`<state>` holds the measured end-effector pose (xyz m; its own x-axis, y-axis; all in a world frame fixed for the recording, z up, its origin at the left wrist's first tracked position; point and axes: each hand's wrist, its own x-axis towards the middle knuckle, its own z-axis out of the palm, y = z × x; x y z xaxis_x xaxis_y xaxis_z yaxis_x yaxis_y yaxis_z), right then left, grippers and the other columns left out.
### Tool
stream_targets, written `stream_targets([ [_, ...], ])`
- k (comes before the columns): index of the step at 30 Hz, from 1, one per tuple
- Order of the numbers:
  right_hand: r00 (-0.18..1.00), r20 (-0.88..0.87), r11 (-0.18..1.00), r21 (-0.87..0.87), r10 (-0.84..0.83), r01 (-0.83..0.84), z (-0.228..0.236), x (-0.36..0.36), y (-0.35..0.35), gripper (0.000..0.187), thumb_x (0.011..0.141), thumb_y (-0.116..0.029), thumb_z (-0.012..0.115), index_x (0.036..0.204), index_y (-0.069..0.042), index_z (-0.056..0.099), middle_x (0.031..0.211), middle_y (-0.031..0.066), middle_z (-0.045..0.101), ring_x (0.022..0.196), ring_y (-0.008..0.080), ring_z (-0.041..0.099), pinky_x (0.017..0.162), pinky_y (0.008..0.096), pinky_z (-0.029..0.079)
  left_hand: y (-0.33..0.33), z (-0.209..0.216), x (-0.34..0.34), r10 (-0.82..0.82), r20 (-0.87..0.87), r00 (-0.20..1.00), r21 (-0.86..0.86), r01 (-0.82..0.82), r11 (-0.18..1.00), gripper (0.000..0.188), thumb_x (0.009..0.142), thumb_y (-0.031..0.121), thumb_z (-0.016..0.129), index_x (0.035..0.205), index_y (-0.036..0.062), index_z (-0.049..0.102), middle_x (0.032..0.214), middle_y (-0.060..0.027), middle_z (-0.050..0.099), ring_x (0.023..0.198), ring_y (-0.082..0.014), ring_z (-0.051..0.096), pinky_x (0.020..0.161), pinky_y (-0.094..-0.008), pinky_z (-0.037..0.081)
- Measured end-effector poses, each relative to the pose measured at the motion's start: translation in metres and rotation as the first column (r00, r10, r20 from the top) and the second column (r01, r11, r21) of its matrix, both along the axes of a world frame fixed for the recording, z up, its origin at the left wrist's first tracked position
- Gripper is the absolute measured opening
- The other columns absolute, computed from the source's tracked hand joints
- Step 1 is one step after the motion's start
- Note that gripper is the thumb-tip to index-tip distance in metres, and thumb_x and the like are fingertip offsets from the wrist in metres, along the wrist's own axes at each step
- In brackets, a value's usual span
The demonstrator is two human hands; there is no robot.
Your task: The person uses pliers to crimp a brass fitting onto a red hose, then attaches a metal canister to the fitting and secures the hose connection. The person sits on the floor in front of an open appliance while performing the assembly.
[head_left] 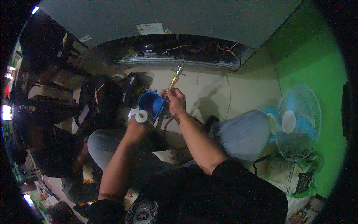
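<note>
My right hand (176,100) is closed around the lower end of a slim brass fitting (174,81), tilted up toward the appliance. A silver end piece (179,70) with a small crossbar tops it. My left hand (136,126) is wrapped round a white object with a round white end (141,116) and a brass-coloured spot at its centre. Just beyond that hand is a blue cup-like container (151,103), its rim close to my right fingers. Whether my left hand also holds this container, I cannot tell. A reddish hose (167,125) curves below my right hand.
Ahead stands a large grey appliance (194,16) with an open, dark lower bay (179,48) showing wires. A fan (298,123) stands at the right by the green wall (317,56). Another person (44,138) sits at the left. A dark bag-like object (99,93) lies on the floor.
</note>
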<state>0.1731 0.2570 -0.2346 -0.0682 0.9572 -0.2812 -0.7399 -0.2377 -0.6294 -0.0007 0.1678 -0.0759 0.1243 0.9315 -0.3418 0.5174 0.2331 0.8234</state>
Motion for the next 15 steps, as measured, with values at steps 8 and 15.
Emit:
stream_targets([
  [8, 0.414, 0.908, 0.995, 0.089, -0.060, -0.051, 0.058, 0.015, -0.007, 0.022, 0.101, -0.024, 0.062, 0.106, -0.002, 0.063, 0.094, 0.0078, 0.069, 0.084, 0.0195, 0.067, 0.078, 0.0328, 0.053, -0.010, 0.006, 0.026, 0.034, 0.157, 0.987, 0.081, -0.047, 0.996, 0.047, 0.081, 0.006, 0.080, 0.123, 0.0048, 0.058, 0.114, -0.0069, 0.068, 0.105, -0.0200, 0.064, 0.092, -0.0355, 0.051],
  [15, 0.401, 0.908, 0.713, 0.200, 0.123, -0.672, 0.208, 0.048, -0.021, 0.027, 0.095, -0.027, 0.068, 0.104, -0.002, 0.068, 0.098, 0.0140, 0.068, 0.084, 0.0273, 0.069, 0.080, 0.0390, 0.054, -0.006, 0.000, 0.044, -0.013, 0.298, 0.954, 0.306, -0.082, 0.949, 0.043, 0.086, 0.018, 0.083, 0.116, 0.0026, 0.056, 0.105, -0.0146, 0.066, 0.096, -0.0198, 0.062, 0.084, -0.0354, 0.051],
])
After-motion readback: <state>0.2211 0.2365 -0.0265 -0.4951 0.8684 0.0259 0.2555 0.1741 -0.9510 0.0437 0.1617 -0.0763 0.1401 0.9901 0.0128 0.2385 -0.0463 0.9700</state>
